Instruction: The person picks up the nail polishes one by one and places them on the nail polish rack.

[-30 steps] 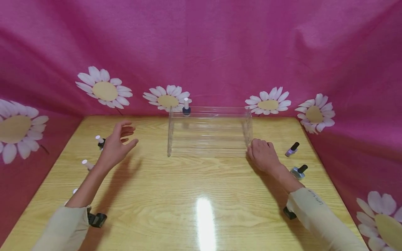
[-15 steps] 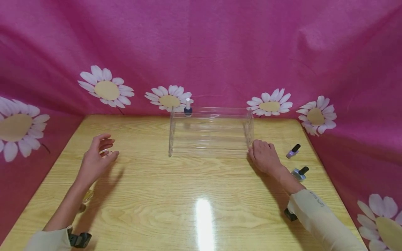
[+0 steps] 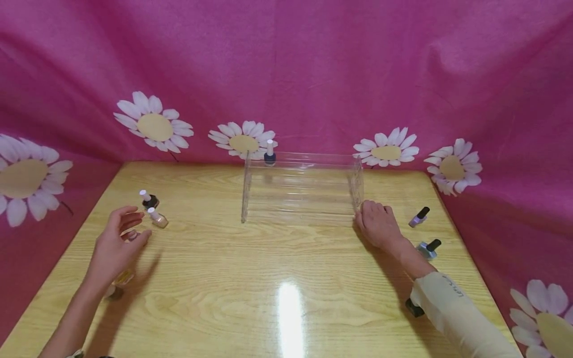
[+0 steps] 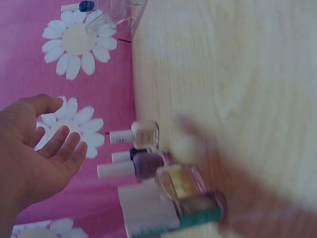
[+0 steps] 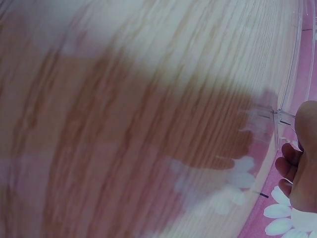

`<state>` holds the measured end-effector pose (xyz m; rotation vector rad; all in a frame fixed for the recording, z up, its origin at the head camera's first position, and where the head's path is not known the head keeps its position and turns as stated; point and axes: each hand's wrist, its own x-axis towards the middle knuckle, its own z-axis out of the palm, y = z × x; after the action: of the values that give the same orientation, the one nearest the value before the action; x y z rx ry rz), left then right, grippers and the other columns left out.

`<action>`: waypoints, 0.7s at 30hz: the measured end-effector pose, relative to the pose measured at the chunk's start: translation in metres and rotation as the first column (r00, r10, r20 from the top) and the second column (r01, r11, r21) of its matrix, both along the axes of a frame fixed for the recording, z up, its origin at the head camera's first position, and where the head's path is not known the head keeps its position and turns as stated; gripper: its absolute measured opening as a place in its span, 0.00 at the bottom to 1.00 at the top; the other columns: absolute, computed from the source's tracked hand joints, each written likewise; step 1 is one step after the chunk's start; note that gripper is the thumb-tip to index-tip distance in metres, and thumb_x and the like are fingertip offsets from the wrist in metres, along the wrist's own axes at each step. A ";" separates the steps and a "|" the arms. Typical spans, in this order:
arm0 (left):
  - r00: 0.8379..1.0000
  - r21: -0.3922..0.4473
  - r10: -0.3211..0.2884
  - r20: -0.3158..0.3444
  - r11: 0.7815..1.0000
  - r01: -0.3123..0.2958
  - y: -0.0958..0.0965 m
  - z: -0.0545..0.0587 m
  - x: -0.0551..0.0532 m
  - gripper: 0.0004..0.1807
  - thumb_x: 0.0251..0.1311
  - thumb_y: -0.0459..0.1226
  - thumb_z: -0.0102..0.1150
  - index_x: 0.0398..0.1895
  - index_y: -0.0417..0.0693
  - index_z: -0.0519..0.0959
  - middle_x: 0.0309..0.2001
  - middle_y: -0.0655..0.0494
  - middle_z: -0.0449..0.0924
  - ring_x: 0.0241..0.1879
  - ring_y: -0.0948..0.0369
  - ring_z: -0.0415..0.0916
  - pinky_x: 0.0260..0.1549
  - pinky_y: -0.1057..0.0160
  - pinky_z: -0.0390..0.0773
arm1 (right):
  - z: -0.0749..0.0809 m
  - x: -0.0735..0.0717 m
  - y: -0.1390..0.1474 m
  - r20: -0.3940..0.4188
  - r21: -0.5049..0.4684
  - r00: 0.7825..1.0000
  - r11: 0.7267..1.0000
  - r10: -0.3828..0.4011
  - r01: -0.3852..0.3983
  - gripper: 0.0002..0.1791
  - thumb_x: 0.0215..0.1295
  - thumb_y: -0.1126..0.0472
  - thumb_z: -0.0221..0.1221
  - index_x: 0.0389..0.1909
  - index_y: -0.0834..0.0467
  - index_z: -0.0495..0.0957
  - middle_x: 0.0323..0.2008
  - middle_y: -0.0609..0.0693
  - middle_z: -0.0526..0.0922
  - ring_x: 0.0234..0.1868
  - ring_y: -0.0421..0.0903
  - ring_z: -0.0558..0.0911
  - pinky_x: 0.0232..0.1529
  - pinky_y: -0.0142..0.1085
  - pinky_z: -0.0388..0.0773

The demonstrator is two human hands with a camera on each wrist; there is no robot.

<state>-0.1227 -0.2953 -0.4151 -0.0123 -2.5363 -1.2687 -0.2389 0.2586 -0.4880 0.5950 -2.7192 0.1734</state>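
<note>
A clear tiered display rack (image 3: 304, 166) stands at the back middle, with a dark nail polish bottle (image 3: 269, 158) upright on its top tier. My right hand (image 3: 378, 223) grips the rack's lower right corner with curled fingers; the right wrist view shows the fingers (image 5: 289, 166) at its clear edge. On the left, my left hand (image 3: 117, 243) hovers with loosely bent fingers and nothing in them. Beside its fingertips are a beige nail polish bottle (image 3: 158, 219) and a black one (image 3: 150, 200). In the left wrist view a mauve nail polish bottle (image 4: 147, 166) is below the hand.
Further bottles, one yellow (image 3: 124, 276) and one green-labelled (image 4: 198, 215), stand near the left forearm. On the right are a lilac bottle (image 3: 419, 217) and a pale blue one (image 3: 428, 250). A pink daisy-print cloth (image 3: 313, 74) encloses the wooden table (image 3: 224, 298).
My left hand has moved left and toward the near edge, uncovering the black and beige bottles. The right hand stays on the rack's corner; the view has shifted slightly.
</note>
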 end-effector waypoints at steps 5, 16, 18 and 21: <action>1.000 0.003 0.013 0.025 1.000 -0.013 -0.017 -0.003 0.016 0.32 0.56 0.34 0.61 0.62 0.43 0.59 0.50 0.60 0.69 0.48 0.78 0.64 0.41 0.83 0.65 | 0.000 0.000 0.001 0.000 0.006 1.000 1.000 0.001 -0.001 0.13 0.65 0.57 0.49 0.26 0.59 0.61 0.20 0.49 0.58 0.28 0.56 0.70 0.33 0.49 0.65; 0.997 0.062 0.027 -0.072 0.998 -0.023 -0.050 -0.020 0.036 0.28 0.51 0.22 0.60 0.55 0.45 0.66 0.45 0.76 0.69 0.46 0.79 0.66 0.40 0.83 0.65 | 0.003 0.001 0.000 -0.017 0.017 1.000 1.000 0.010 -0.010 0.12 0.64 0.59 0.49 0.25 0.58 0.60 0.20 0.49 0.57 0.26 0.56 0.70 0.31 0.49 0.64; 0.997 0.061 0.026 -0.068 0.998 -0.022 -0.054 -0.023 0.040 0.28 0.50 0.22 0.60 0.54 0.49 0.67 0.45 0.76 0.70 0.46 0.79 0.66 0.40 0.83 0.65 | 0.003 0.001 0.000 -0.011 0.010 1.000 1.000 0.009 -0.009 0.12 0.64 0.59 0.49 0.25 0.58 0.61 0.20 0.49 0.57 0.26 0.56 0.70 0.30 0.49 0.64; 0.998 0.025 0.023 -0.057 0.999 -0.022 -0.067 -0.036 0.046 0.29 0.51 0.25 0.62 0.56 0.51 0.68 0.46 0.76 0.69 0.47 0.80 0.65 0.41 0.84 0.64 | 0.002 0.001 0.000 -0.003 0.006 1.000 1.000 0.009 -0.009 0.12 0.65 0.58 0.49 0.25 0.58 0.61 0.20 0.49 0.57 0.26 0.56 0.70 0.31 0.49 0.64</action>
<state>-0.0771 -0.3622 -0.4515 -0.0145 -2.4648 -1.2725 -0.2378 0.2583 -0.4862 0.6082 -2.7151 0.1667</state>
